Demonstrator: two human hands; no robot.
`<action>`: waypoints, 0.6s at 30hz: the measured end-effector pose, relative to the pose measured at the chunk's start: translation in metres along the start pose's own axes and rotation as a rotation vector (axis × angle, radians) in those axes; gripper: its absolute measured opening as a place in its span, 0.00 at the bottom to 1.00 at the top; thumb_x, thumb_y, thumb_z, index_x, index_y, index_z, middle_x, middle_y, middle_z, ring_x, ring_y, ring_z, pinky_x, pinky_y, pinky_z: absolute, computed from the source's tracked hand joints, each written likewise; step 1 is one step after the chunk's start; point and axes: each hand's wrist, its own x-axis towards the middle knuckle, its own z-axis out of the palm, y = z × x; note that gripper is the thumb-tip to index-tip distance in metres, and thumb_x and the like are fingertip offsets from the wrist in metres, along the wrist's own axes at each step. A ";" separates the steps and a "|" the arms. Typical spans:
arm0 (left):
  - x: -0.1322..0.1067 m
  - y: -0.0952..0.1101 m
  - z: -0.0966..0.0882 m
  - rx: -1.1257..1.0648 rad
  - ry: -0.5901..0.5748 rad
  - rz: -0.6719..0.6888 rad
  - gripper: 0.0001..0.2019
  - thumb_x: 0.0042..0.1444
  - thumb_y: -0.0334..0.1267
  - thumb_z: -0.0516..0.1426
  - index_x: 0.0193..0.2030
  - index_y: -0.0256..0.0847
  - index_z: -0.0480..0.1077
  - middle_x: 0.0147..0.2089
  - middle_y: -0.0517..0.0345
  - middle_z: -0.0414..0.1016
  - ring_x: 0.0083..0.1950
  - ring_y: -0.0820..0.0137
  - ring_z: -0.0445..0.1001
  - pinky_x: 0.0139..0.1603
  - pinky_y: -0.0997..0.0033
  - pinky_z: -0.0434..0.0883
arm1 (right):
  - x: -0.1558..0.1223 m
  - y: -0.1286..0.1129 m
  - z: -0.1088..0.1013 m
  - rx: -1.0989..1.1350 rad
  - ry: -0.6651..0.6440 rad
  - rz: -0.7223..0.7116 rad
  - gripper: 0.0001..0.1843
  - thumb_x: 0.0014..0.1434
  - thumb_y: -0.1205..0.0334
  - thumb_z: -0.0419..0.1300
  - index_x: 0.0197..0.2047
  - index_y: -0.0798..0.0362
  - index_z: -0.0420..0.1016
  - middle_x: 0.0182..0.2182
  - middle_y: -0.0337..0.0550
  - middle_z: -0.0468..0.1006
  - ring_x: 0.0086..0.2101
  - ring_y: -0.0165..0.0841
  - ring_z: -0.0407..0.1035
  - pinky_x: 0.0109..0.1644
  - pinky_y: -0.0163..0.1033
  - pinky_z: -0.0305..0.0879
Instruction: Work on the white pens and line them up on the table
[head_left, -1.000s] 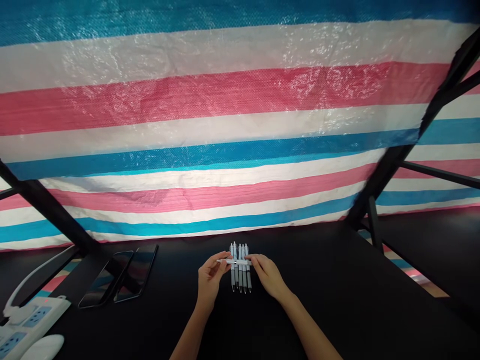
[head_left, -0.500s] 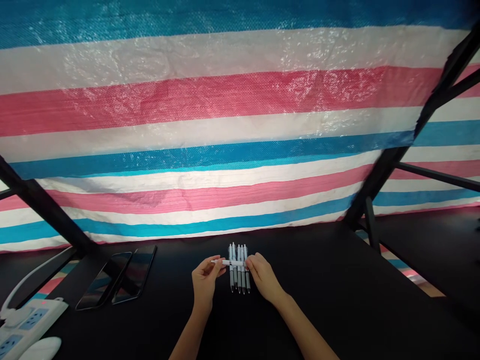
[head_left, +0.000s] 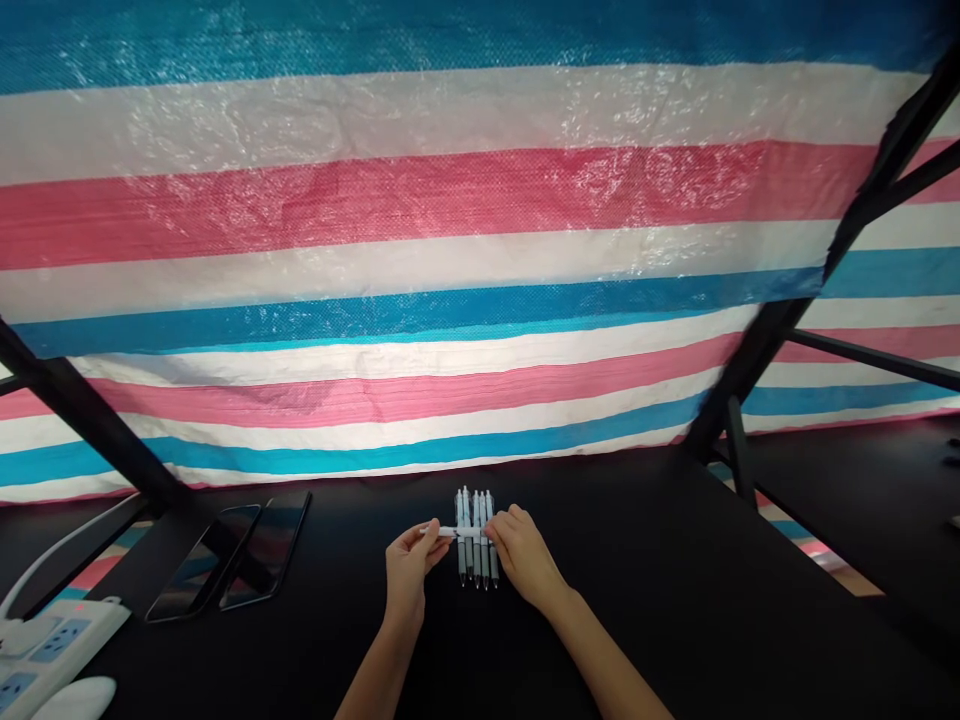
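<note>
Both my hands hold one white pen (head_left: 457, 531) crosswise, just above a row of several grey and white pens (head_left: 475, 545) that lie side by side on the black table (head_left: 645, 600). My left hand (head_left: 409, 566) pinches the pen's left end with fingers closed. My right hand (head_left: 521, 558) pinches its right end, fingers curled over the row. The held pen lies across the upper half of the row.
Two dark phones (head_left: 232, 558) lie side by side at the left of the table. A white power strip (head_left: 45, 645) and a white rounded object (head_left: 71, 697) sit at the bottom left corner. A striped tarp (head_left: 450, 250) hangs behind, with black frame bars (head_left: 780, 330) crossing it.
Both hands with the crosswise pen have shifted slightly left and a little lower over the row. The row of pens has not moved on the table.
</note>
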 end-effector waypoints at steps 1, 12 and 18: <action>0.000 0.000 0.000 0.030 -0.034 0.031 0.14 0.42 0.41 0.66 0.31 0.32 0.74 0.26 0.52 0.78 0.31 0.65 0.79 0.37 0.67 0.78 | 0.000 0.002 0.000 0.033 -0.001 0.026 0.20 0.67 0.63 0.40 0.28 0.52 0.66 0.24 0.42 0.68 0.29 0.35 0.59 0.34 0.39 0.57; -0.006 0.023 -0.011 0.596 -0.288 0.631 0.12 0.45 0.44 0.62 0.38 0.48 0.76 0.46 0.52 0.76 0.43 0.62 0.74 0.46 0.67 0.70 | 0.001 0.004 -0.010 0.389 -0.050 0.252 0.24 0.65 0.54 0.41 0.21 0.52 0.63 0.21 0.36 0.65 0.25 0.30 0.62 0.29 0.33 0.57; -0.008 0.024 -0.013 0.874 -0.382 0.868 0.09 0.55 0.43 0.54 0.32 0.45 0.73 0.36 0.52 0.73 0.33 0.68 0.71 0.35 0.73 0.67 | -0.002 0.003 0.000 0.124 0.164 0.302 0.26 0.62 0.55 0.41 0.13 0.51 0.46 0.12 0.35 0.50 0.15 0.26 0.50 0.22 0.36 0.41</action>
